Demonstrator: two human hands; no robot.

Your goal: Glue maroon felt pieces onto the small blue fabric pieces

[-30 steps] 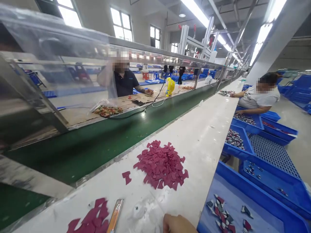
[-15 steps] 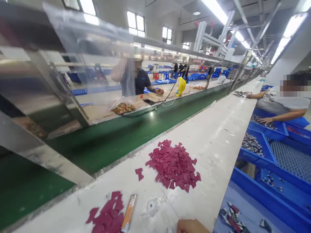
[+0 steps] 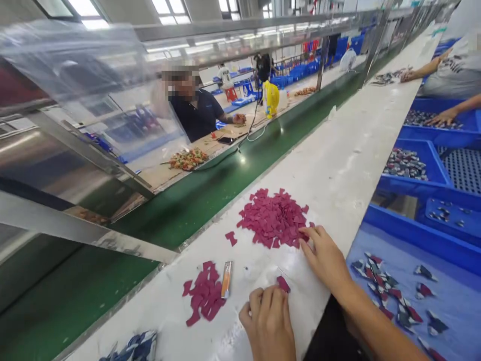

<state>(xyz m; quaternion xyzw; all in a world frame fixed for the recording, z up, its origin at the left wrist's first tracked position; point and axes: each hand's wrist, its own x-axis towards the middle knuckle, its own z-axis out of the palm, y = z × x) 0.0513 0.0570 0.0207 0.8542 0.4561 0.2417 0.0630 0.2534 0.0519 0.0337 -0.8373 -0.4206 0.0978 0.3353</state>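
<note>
Curled on the white bench, my left hand (image 3: pixel 268 321) has its fingertips on a small maroon cut piece (image 3: pixel 283 284), which pokes out past them. My right hand (image 3: pixel 326 260) reaches to the right edge of a heap of maroon pieces (image 3: pixel 272 218), thumb and fingers slightly apart at the outermost ones. One loose maroon piece (image 3: pixel 231 238) lies left of the heap. A smaller maroon pile (image 3: pixel 206 293) is left of my left hand, with an orange and silver flat stick-like object (image 3: pixel 227 280) against its right side.
Dark blue and white pieces (image 3: pixel 131 347) lie at the bench's near left. Blue trays (image 3: pixel 391 296) with multicoloured pieces stand on the right. A metal post (image 3: pixel 86 230) slants in at left, beside a green belt (image 3: pixel 203 213). Co-workers sit across the belt and further along the bench.
Both hands have come further into view over the bench; one reaches the large heap. The camera view has tilted downward, and the blue and white pieces at the near left now show.
</note>
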